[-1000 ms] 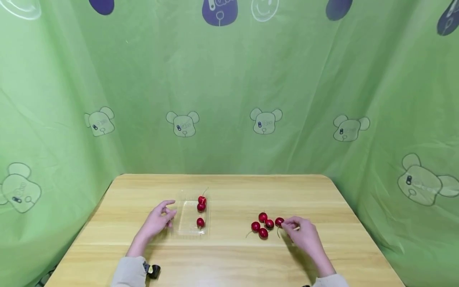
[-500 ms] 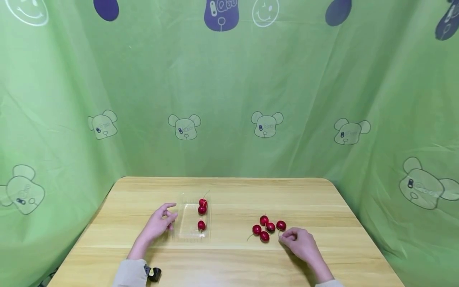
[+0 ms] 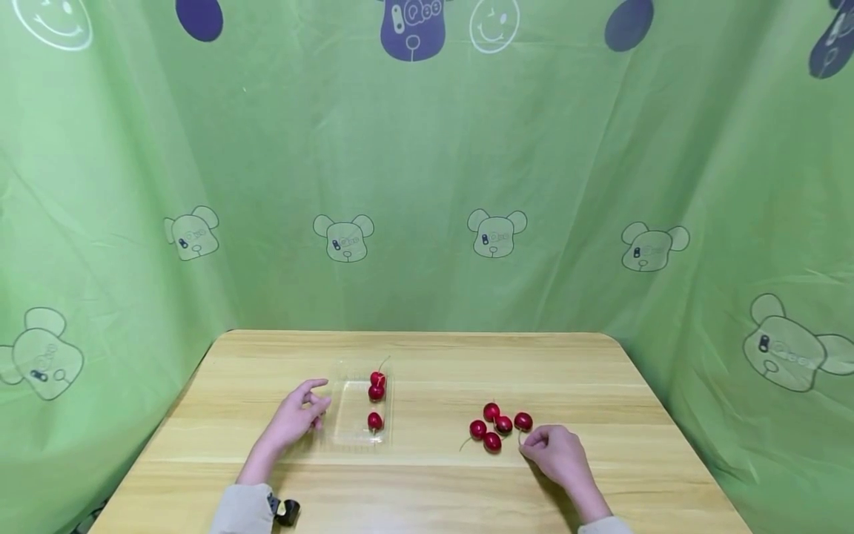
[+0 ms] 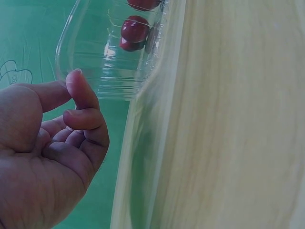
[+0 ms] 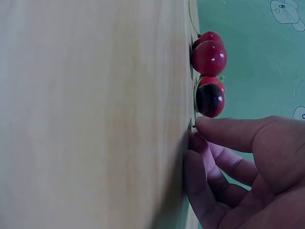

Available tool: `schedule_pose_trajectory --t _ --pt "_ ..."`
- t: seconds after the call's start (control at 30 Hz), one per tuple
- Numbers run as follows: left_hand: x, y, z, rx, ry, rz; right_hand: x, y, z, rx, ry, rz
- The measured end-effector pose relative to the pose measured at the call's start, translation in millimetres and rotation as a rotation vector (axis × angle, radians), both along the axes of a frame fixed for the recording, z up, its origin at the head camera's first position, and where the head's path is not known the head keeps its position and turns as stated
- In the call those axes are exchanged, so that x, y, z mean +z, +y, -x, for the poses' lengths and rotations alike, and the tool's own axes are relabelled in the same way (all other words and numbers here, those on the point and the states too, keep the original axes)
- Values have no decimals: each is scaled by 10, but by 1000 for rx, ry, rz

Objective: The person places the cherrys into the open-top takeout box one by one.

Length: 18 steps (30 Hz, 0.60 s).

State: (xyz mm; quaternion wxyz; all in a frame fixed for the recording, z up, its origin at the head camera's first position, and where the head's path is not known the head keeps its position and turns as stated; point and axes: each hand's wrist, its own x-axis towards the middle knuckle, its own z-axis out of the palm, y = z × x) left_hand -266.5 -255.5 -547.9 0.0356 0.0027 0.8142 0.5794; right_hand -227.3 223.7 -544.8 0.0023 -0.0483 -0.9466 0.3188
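Observation:
My right hand (image 3: 559, 454) is low over the table, thumb and forefinger tips together on the stem of the rightmost cherry (image 3: 523, 421). In the right wrist view the stem's end shows between thumb (image 5: 228, 130) and forefinger. Several more cherries (image 3: 492, 442) lie in a cluster just left of it, some with stems. My left hand (image 3: 293, 417) hovers at the left side of a clear plastic tray (image 3: 348, 426), its fingers loosely bent, tips right at the rim. Inside the tray, along its right side, sit a pair of cherries (image 3: 376, 387) and a single cherry (image 3: 375, 421).
Everything stands on a light wooden table (image 3: 427, 489) with rounded far corners. A green curtain (image 3: 427, 289) with bear drawings surrounds the back and sides. A black device (image 3: 287, 512) is strapped at the left sleeve (image 3: 243, 508).
My right hand has shifted from beside the rightmost cherry down to its stem, and its fingertips have closed there. The left hand stays by the tray. The head view has tilted slightly.

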Motion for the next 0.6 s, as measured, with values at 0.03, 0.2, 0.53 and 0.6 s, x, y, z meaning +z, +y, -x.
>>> schedule_pose_trajectory --t 0.03,0.2,0.53,0.6 --pt "2 2 0 -1 0 -1 -4 3 2 0 2 -2" --pt "12 -3 -9 -10 6 8 1 3 5 1 -4 -6" --pt "-11 -9 5 -2 -2 7 22 -1 -3 12 -14 -27" --pt "-19 -9 8 0 2 7 24 0 -6 12 -14 -23"
